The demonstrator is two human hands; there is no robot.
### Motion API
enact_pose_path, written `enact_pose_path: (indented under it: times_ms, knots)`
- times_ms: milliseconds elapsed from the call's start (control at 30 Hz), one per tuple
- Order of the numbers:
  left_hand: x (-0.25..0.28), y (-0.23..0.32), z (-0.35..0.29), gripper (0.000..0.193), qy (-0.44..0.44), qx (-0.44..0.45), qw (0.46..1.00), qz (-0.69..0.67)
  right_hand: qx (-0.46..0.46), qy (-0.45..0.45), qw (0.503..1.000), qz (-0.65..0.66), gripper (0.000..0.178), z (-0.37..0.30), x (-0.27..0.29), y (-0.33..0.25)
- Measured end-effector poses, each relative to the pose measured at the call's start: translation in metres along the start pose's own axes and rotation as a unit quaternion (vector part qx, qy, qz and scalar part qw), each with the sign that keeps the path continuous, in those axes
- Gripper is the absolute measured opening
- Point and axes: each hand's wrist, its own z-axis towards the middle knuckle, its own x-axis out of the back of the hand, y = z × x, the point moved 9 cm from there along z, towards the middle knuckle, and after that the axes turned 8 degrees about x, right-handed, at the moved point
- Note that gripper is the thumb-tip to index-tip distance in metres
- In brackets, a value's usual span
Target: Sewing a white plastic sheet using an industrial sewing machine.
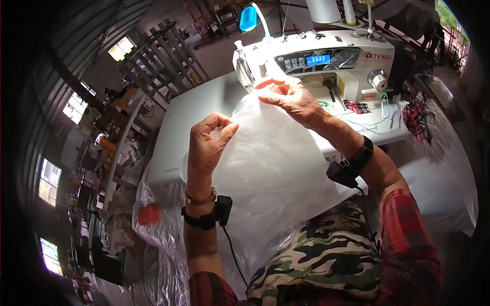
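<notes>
A sheet of thin, translucent white plastic [270, 163] hangs before me and drapes down over the table edge toward my lap. My right hand [288, 97] pinches its upper edge between thumb and fingers, close in front of the sewing machine's needle end. Lower and to the left, my left hand [208, 140] is closed, thumb against curled fingers, at the sheet's left edge. The white sewing machine [332, 43] stands behind the right hand, with its display lit. Its needle and presser foot are mostly hidden by that hand and the bright glare.
The pale sewing table [191, 115] extends left. Plaid cloth scraps [417, 115] and green thread [367, 122] lie to the right of the machine. A blue lamp [248, 19] and thread cones [324, 10] stand behind it. More clear plastic [444, 168] hangs at right.
</notes>
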Motion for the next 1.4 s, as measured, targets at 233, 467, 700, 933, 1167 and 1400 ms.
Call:
enact_pose_path:
  times_ms: [233,467,700,933,1167,1400]
  knots:
    - [0.003,-0.003,-0.001,0.015,0.003,0.016,1.000,-0.001,0.082,0.056,0.994,-0.049,0.031,0.007,0.003,-0.009]
    - [0.004,-0.003,-0.001,0.014,0.004,0.022,1.000,-0.004,-0.040,0.012,0.999,0.009,0.033,0.003,0.002,0.006]
    - [0.004,-0.004,-0.001,0.015,0.000,0.033,0.999,-0.028,-0.003,0.034,0.999,0.001,0.027,0.005,0.002,0.002]
    - [0.007,-0.007,0.000,0.017,0.015,0.041,0.999,-0.025,0.041,0.085,0.995,-0.039,0.014,0.005,0.011,-0.001]
    - [0.006,-0.012,0.003,0.009,-0.011,0.055,0.997,-0.049,0.016,0.091,0.995,-0.036,0.011,0.003,0.010,0.005]
    - [0.005,-0.006,0.010,0.010,-0.028,0.038,0.992,-0.113,0.071,0.080,0.994,-0.014,0.004,-0.002,0.000,-0.013]
